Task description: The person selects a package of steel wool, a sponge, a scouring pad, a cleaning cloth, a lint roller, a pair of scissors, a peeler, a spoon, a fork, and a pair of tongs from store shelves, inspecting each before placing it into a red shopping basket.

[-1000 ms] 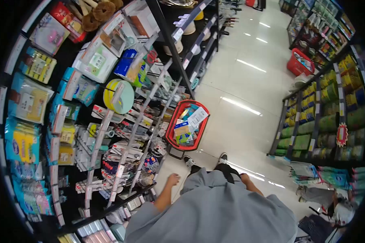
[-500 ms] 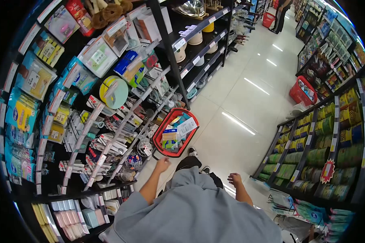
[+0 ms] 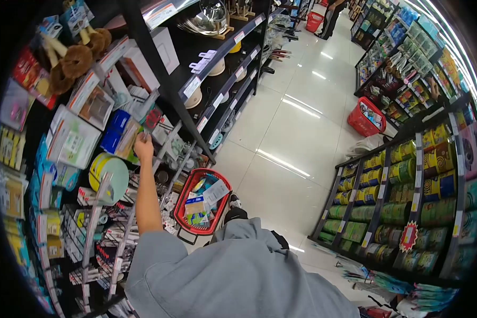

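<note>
My left hand (image 3: 143,147) is raised to the left shelf, with its fingers bent at the edge of a blue and yellow package (image 3: 123,137). Whether it grips the package is too small to tell. Below it and to the left hangs a round yellow and pale green item (image 3: 109,178). A red basket (image 3: 225,186) stands on the floor near my feet, with packages and a white paper (image 3: 215,192) inside. My right hand is out of view.
Tall shelves of hanging goods fill the left side. A dark rack (image 3: 217,99) holds bowls ahead. Green and yellow packs line the right shelf (image 3: 414,199). Another red basket (image 3: 367,116) stands by the right shelves. A person (image 3: 331,20) stands far down the aisle.
My left hand has risen from beside the basket to the packages on the left shelf. My right hand has left the view. The camera view has shifted.
</note>
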Available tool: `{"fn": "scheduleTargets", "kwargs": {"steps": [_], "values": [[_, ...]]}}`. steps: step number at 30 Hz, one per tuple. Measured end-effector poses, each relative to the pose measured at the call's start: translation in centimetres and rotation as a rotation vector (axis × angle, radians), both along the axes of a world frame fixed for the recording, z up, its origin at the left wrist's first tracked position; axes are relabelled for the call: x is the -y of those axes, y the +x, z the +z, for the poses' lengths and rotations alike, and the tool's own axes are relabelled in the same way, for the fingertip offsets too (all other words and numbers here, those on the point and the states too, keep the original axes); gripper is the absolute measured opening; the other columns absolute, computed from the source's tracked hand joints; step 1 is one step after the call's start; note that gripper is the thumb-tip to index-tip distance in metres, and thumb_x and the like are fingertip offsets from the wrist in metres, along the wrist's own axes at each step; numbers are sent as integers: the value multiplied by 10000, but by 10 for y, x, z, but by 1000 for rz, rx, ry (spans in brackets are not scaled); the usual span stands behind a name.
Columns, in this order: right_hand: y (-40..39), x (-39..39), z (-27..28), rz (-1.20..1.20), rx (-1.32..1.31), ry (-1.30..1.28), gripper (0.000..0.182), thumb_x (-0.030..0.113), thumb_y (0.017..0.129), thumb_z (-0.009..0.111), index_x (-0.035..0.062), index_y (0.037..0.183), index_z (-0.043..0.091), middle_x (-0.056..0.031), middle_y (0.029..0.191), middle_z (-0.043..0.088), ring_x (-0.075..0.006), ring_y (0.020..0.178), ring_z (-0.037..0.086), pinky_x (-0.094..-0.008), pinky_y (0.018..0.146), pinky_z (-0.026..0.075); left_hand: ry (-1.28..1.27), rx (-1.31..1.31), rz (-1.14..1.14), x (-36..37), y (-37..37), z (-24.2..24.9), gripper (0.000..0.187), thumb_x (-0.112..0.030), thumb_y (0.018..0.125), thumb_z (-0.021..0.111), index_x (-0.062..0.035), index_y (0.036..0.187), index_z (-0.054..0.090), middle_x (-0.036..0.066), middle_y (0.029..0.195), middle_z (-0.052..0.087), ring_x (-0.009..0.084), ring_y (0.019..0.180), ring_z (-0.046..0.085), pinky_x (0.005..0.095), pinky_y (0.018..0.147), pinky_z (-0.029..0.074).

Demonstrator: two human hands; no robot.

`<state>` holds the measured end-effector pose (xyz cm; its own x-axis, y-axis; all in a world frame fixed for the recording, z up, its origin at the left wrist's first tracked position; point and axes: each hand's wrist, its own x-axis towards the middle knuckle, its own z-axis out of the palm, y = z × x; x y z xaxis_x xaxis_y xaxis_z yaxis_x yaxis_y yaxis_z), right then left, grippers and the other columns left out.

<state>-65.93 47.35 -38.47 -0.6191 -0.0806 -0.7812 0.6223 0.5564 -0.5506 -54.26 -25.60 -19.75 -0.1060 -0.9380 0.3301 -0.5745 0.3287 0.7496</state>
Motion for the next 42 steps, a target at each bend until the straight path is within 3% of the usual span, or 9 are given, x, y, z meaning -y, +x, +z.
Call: {"fn": "scheduleTargets", "kwargs": {"steps": [8, 13, 15, 25, 27, 29, 35, 38, 42], "values": [[-20, 38, 6, 208, -139, 164, 271, 179, 754, 560, -7, 931, 647, -162, 905, 651, -233, 840, 617, -316, 740, 477, -50, 1, 66, 51, -21, -15, 389, -322, 770, 667, -8, 992, 613, 103, 861, 663, 218, 737, 627, 338, 713, 460], [-95, 60, -40, 442, -244, 141, 307, 190, 748, 566, -18, 960, 645, -167, 909, 653, -246, 863, 612, -316, 780, 470, -65, -28, 123, 39, -35, -4, 345, -322, 778, 666, -16, 928, 615, 109, 717, 611, 257, 680, 583, 338, 620, 454], [-124, 84, -32, 448, -217, 85, 341, 174, 741, 569, -38, 1003, 619, -167, 896, 650, -237, 840, 612, -310, 759, 475, -274, 3, 130, 30, -39, 4, 280, -273, 793, 652, -3, 839, 598, 107, 772, 571, 274, 673, 556, 362, 591, 437], [-268, 159, -75, 867, -270, 91, 364, 135, 712, 549, -50, 1021, 599, -158, 777, 644, -226, 707, 614, -320, 649, 487, -19, -218, 211, -48, -53, 24, 187, -145, 720, 710, 19, 748, 622, 86, 645, 572, 172, 570, 535, 286, 571, 421], [-287, 186, -23, 838, -114, 164, 299, 135, 777, 514, -6, 1032, 582, -141, 794, 635, -247, 718, 630, -354, 612, 489, -38, -233, 222, -69, -61, 34, 181, -117, 717, 712, 28, 736, 607, 69, 632, 555, 146, 572, 518, 281, 557, 409], [-310, 194, -22, 490, 139, 16, 280, 137, 823, 469, 32, 1075, 528, -133, 868, 624, -259, 743, 633, -377, 623, 492, -137, -185, 250, -85, -67, 40, 189, -118, 733, 707, 34, 737, 595, 66, 624, 551, 129, 546, 501, 282, 529, 398], [-365, 234, -5, 559, 225, 7, 289, 193, 837, 484, 56, 1088, 528, -113, 926, 616, -244, 733, 618, -381, 654, 490, 235, -439, 330, -136, -68, 25, 126, -82, 775, 677, -5, 741, 584, -2, 634, 563, 79, 549, 511, 227, 515, 423], [-371, 278, -1, 786, 185, -83, 278, 182, 831, 497, 61, 1079, 535, -96, 911, 622, -220, 745, 622, -353, 647, 494, 422, -543, 286, -188, -62, -7, 108, -86, 806, 641, -21, 747, 576, 1, 684, 571, 75, 577, 508, 225, 528, 412], [-333, 367, 43, 1175, 77, -405, 301, 146, 817, 550, 14, 1087, 536, -80, 891, 614, -166, 753, 622, -266, 610, 484, 660, -806, 335, -274, -88, 15, 42, -91, 842, 596, -56, 826, 580, -9, 678, 533, 64, 622, 508, 231, 576, 467]]}}
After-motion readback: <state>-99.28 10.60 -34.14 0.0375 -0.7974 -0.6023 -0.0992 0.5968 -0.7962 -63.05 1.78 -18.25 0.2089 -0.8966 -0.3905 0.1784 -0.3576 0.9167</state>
